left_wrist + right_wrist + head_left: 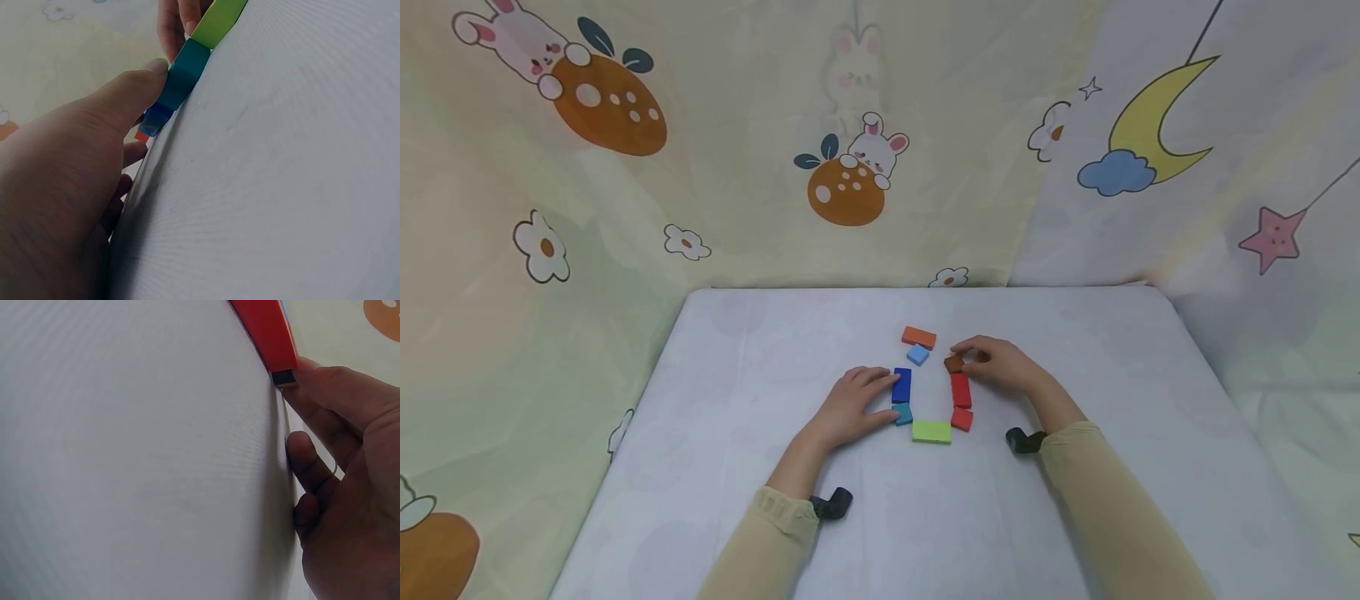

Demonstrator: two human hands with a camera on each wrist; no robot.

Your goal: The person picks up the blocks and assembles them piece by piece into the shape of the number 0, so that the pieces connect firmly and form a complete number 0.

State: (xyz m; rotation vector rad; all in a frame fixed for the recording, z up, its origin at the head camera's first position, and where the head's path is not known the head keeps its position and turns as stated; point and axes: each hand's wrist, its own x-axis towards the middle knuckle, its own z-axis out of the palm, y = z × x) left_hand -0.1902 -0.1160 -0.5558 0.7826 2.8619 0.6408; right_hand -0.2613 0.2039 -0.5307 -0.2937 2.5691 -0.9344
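Small coloured blocks form a broken ring on the white table. My right hand [1003, 364] pinches a brown block [953, 364] between thumb and index finger at the top end of a long red block [961, 390]. A smaller red block [962, 419] sits just below that one. On the other side, my left hand [853, 408] rests its fingertips on a dark blue block [902, 385], while its thumb touches a teal block [185, 74]. A light green block [932, 432] lies across the bottom of the ring.
Beyond the hands, a light blue block [917, 355] lies close to an orange block [919, 337]. The table [760, 350] ends at a patterned cloth [737, 167] behind. Each wrist carries a black camera, one [832, 504] on the left.
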